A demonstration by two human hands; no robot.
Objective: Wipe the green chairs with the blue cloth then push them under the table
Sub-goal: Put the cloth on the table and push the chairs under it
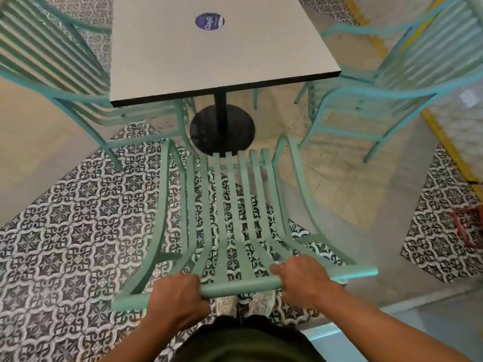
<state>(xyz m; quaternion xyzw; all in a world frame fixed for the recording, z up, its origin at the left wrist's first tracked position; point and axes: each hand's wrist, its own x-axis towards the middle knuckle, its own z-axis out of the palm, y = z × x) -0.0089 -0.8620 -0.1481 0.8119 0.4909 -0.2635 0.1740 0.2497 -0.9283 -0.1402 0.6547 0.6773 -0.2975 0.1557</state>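
Head view, left hand (177,299), right hand (303,279), gripping green chair (240,284)

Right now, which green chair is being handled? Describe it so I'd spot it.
Start at the square grey table. Three green chairs surround it; take the nearest chair, on the patterned tiles. Unlike the other two, both hands grip its top rail: left hand, right hand.

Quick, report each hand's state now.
Left hand: closed on the green chair's top rail.
Right hand: closed on the same rail.
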